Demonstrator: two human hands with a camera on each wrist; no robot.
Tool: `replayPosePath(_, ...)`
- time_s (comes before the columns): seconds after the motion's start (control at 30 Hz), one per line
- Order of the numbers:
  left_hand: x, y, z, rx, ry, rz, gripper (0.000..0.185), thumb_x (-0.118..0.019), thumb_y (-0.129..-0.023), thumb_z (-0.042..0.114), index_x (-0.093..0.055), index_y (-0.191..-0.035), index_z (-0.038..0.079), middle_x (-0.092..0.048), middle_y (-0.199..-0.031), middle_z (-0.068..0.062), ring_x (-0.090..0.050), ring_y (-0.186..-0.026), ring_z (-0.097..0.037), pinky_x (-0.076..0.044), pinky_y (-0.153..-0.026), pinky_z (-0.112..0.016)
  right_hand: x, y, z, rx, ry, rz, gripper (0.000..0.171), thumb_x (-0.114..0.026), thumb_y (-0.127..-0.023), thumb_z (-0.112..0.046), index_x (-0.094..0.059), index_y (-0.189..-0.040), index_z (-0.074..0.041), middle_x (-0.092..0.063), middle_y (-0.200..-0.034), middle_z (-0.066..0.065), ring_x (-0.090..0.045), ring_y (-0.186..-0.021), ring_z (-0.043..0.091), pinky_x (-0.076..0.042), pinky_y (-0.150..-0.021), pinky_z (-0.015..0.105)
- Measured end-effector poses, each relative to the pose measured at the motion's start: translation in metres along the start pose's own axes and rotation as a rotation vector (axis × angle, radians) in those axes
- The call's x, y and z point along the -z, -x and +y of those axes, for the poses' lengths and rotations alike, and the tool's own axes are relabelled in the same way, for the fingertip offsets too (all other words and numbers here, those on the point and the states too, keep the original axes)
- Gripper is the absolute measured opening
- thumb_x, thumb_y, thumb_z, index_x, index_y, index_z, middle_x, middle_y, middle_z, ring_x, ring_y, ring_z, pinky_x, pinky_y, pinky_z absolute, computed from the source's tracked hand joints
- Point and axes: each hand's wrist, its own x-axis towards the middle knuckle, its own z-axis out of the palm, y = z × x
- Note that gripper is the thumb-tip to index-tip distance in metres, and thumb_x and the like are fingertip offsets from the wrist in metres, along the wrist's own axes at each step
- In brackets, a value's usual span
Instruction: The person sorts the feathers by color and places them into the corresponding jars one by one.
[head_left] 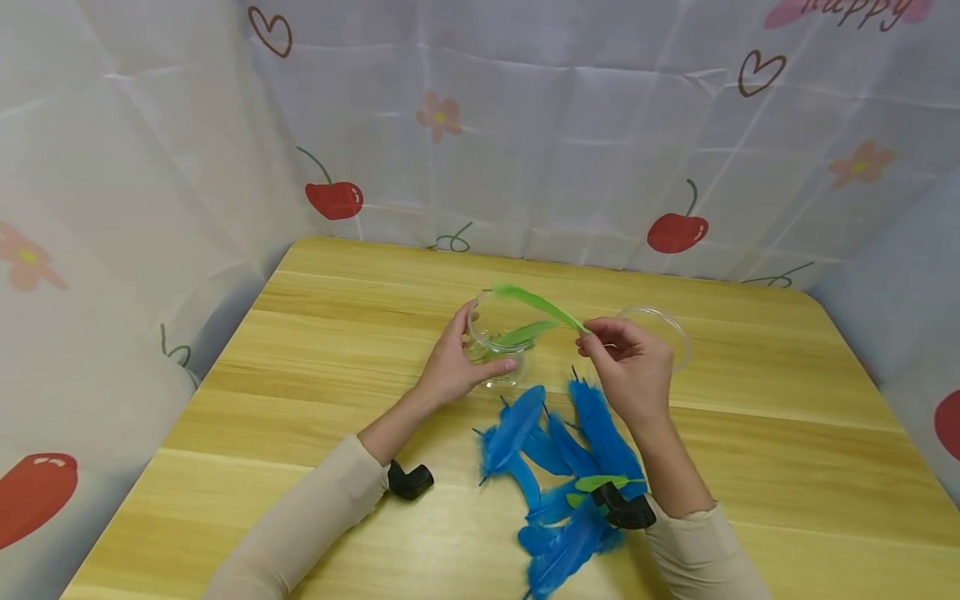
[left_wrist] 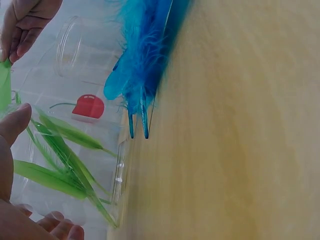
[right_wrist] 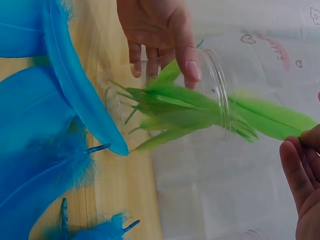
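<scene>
My left hand (head_left: 450,367) grips a clear plastic jar (head_left: 513,367) from its left side, with the thumb across the front. Several green feathers (right_wrist: 175,107) stand inside it, quills down at the base. Between thumb and fingers, my right hand (head_left: 637,367) pinches one end of another green feather (head_left: 543,304). This feather arches leftward, its far end over the jar's mouth in the head view. Close in front of both hands lies a loose pile of blue feathers (head_left: 592,417).
Behind my right hand, a clear round plastic rim (head_left: 678,329) rests on the wooden table (head_left: 337,333). Small green feathers (head_left: 600,482) lie among the blue ones, partly hidden by the right wrist's black camera (head_left: 628,510). A printed curtain (head_left: 525,167) hangs along the back edge.
</scene>
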Motion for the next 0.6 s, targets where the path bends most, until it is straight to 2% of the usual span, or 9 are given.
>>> replayPosePath(0.33, 0.0000, 0.0008, 0.0016, 0.008, -0.004, -0.008, 0.106, -0.085, -0.077, 0.042, -0.020, -0.158, 0.023, -0.036, -0.153, -0.010, -0.045, -0.130, -0.036, -0.042, -0.102, -0.051, 0.0015, -0.0001, -0.0013, 0.062, 0.048, -0.003, 0.010, -0.069, -0.088, 0.008, -0.072, -0.097, 0.009, -0.072, -0.083, 0.018, -0.066, -0.073, -0.005, -0.053, -0.070, 0.015)
replayPosePath(0.6, 0.0010, 0.0017, 0.0024, 0.015, 0.002, -0.003, 0.105, -0.085, -0.076, 0.042, -0.021, -0.157, 0.022, -0.036, -0.153, -0.011, -0.046, -0.128, -0.036, -0.044, -0.100, -0.052, 0.0039, 0.0009, -0.0025, 0.110, 0.013, 0.007, 0.012, -0.067, -0.087, 0.012, -0.071, -0.098, 0.011, -0.071, -0.088, 0.023, -0.067, -0.076, -0.005, -0.053, -0.070, 0.015)
